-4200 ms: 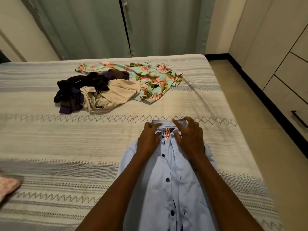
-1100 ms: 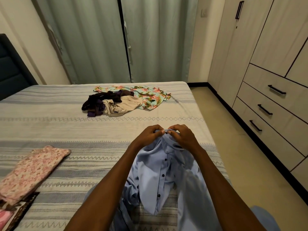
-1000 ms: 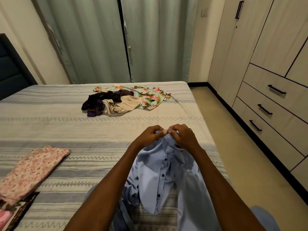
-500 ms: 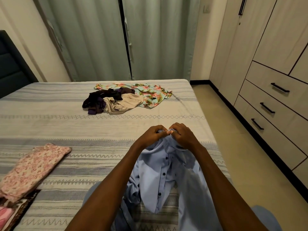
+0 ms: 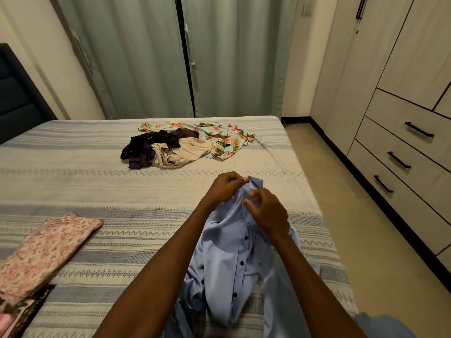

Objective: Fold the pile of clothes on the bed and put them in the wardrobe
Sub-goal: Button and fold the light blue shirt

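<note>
Both hands have come apart since half a second ago, when they met at the collar. Now the left hand (image 5: 223, 187) pinches the collar of the blue shirt (image 5: 234, 259) up high, and the right hand (image 5: 268, 213) sits just below it with curled fingers on the button strip; I cannot tell if it grips the cloth. No words can be read on anything. That shirt is smooth and thin with small dark round buttons, and it hangs down from the hands in soft folds onto the near edge of the bed (image 5: 73, 181). Its cover is woven, with stripes, zigzags and little diamonds. Far past the hands lies a crumpled pile of clothes (image 5: 185, 145). A folded pink flowery cloth (image 5: 46, 252) lies flat at the left. Beside the bed, on the right, stands the wardrobe (image 5: 402, 106), pale wood with dark bar handles.
</note>
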`<state>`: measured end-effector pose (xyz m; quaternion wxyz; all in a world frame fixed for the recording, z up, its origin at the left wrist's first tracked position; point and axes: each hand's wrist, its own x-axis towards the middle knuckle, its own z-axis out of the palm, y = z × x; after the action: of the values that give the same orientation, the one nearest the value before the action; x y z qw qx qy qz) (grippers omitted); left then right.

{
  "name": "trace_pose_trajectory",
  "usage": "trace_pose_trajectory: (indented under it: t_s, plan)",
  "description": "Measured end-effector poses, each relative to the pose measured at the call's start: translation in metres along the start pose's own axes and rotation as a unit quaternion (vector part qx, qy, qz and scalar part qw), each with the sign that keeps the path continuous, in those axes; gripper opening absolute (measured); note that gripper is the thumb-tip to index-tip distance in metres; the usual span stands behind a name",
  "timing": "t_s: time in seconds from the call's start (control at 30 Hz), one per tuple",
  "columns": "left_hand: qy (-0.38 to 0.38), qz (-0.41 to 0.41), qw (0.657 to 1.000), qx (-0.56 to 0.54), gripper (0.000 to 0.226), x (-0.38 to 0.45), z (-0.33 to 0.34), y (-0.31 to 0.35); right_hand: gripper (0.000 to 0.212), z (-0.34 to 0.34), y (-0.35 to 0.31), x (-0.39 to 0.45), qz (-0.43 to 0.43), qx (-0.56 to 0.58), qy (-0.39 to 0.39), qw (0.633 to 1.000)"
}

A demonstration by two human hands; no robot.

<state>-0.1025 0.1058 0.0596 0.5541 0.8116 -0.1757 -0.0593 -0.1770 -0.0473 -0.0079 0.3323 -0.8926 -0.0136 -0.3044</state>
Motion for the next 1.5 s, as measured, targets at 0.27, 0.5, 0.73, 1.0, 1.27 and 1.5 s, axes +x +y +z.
trace_pose_trajectory:
  t_s: [0.27, 0.5, 0.73, 1.0, 1.27, 1.5]
  plan:
    - [0.01, -0.009, 1.0, -0.025, 0.033, 0.029, 0.002, -0.009, 0.034, 0.038, 0.017, 0.016, 0.071, -0.063, -0.002, 0.995]
    - [0.013, -0.049, 0.999, -0.016, 0.018, 0.065, -0.013, -0.035, 0.014, 0.04, 0.047, 0.037, 0.104, 0.158, -0.056, 0.98]
    - [0.012, 0.005, 0.994, 0.108, 0.069, 0.084, 0.005, -0.072, 0.014, 0.055, 0.07, 0.046, 0.19, 0.143, -0.097, 0.966]
    - [0.05, -0.007, 0.975, 0.215, 0.017, 0.049, 0.06, -0.128, 0.022, 0.081, 0.083, 0.056, 0.244, 0.112, -0.081, 0.96]
    - [0.008, 0.014, 0.956, 0.292, 0.028, 0.049, 0.073, -0.148, 0.023, 0.079, 0.095, 0.048, 0.244, 0.122, -0.12, 0.954]
    - [0.038, 0.003, 0.938, 0.345, 0.022, 0.043, 0.037, -0.16, 0.018, 0.079, 0.105, 0.041, 0.26, 0.074, -0.133, 0.954]
